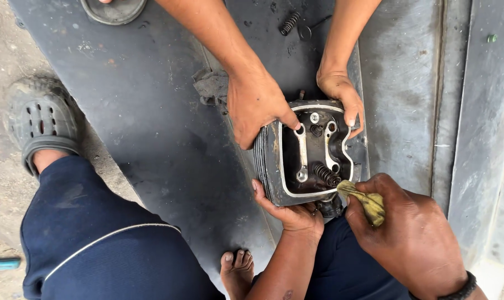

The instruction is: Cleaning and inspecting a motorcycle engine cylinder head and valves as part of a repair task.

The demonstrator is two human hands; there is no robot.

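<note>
A dark metal engine cylinder head (310,153) stands on a grimy black metal surface (152,111), its open top showing rocker arms and a valve spring. My left hand (288,208) cups its near lower edge. My right hand (407,228) grips a dirty yellow rag (366,200) and presses its tip against the head's near right rim. Two hands of another person reach in from the top: one (257,105) holds the head's left side, the other (341,97) holds its far right corner.
A loose coil spring (289,23) lies at the top, and a round metal part (114,10) at the top left. A grey rag (212,89) is bunched behind the other person's hand. My knee (96,233), a clog (40,122) and bare toes (236,266) are below.
</note>
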